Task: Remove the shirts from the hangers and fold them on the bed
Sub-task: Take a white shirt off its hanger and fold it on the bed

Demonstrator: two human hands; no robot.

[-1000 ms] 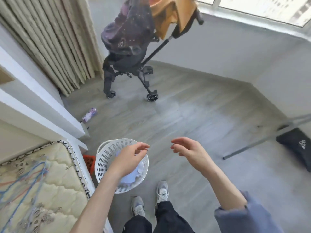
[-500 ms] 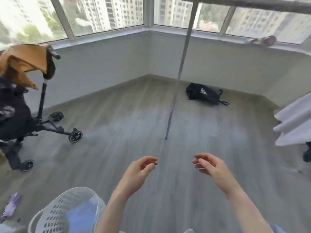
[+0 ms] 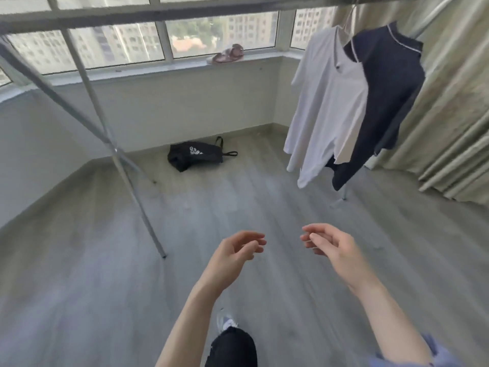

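Left hand (image 3: 232,256) and right hand (image 3: 333,247) empty, loosely curled; yanking white shirt (image 3: 328,102) at rail's (image 3: 185,11) right end could drag overlapping navy shirt (image 3: 391,88) down.

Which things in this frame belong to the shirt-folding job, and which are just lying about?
Part of the job:
- white shirt, hanging from the rail
- dark shirt beside it
- left hand and right hand, both empty

Lying about:
- black bag on the floor
- shoes on the windowsill
- curtain
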